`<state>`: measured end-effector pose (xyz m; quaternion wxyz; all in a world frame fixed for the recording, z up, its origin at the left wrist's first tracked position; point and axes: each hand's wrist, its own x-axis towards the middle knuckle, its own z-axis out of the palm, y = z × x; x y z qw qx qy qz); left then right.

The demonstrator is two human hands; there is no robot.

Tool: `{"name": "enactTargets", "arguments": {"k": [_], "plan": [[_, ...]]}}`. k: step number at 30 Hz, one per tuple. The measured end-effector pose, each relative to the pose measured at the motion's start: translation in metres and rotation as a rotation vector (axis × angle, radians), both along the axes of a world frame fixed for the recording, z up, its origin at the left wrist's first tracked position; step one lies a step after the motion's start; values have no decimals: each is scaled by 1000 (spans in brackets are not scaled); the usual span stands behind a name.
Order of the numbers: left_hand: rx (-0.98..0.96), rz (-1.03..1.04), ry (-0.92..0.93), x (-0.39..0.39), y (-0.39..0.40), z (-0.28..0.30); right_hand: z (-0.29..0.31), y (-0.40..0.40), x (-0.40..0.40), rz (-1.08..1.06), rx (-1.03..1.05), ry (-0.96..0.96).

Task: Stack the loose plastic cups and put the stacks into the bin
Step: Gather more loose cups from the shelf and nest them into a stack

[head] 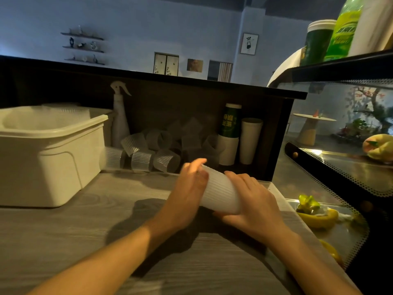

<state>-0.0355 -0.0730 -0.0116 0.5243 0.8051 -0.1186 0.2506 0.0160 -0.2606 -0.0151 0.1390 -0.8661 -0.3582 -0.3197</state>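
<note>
Hands (191,188) (251,201) hold cup stack (221,193); labels unreadable.

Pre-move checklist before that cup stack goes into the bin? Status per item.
1. Stack of cups held at both ends: ok. The left hand grips the far end and the right hand wraps the near end.
2. Cups fully nested: cannot tell, the image is blurred.
3. Bin within reach, on the left: ok.
4. Room inside the bin: cannot tell, its contents are unclear.
5. Path to the bin over the counter: ok.
6. Loose cups all collected: not ok, several lie at the back.
</note>
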Motion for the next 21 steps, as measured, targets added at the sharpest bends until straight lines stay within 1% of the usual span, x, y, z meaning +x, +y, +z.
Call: {"name": "enactTargets", "arguments": {"k": [3,4,6,9,12,14,16,19,21], "plan": [[-184,-142,96,2,-4,4,0,4,-1,-6,29,2],[-250,-128,93,6,0,5,1,5,-1,-5,48,4],[-307,30,29,18,16,10,2,8,0,6,80,28],[-247,362,-27,33,52,13,3,13,0,20,122,79],[-244,606,32,56,100,11,8,18,3,11,172,141],[-228,715,62,69,126,15,13,24,8,-9,199,202],[-175,802,97,80,144,23,15,34,14,-25,228,235],[-66,920,238,95,159,37,10,50,18,-64,277,239],[-29,944,319,107,165,40,5,56,18,-77,303,217]]}}
